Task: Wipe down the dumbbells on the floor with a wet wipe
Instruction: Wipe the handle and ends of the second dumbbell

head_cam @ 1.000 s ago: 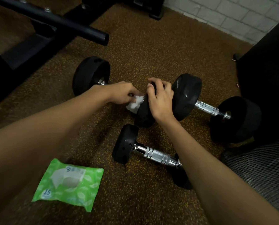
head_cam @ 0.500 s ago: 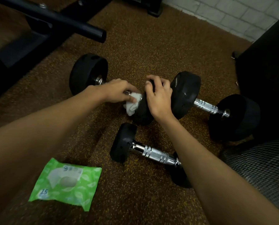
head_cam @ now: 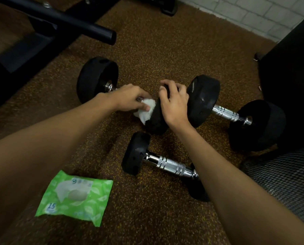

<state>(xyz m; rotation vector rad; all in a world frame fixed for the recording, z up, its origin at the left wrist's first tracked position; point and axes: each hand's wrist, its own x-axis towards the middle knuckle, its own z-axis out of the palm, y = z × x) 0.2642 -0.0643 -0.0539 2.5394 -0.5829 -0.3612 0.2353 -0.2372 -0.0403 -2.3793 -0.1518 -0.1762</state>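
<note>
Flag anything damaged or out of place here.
The right-hand dumbbell has small nicks and a pale scuff on its inner head. The green wipe pack seems to lie with its flap peeled open. Nothing looks spilled.

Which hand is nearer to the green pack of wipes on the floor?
Left. The left hand, holding the wipe, is beyond the pack; the right hand, gripping a dumbbell, is farther right.
</note>
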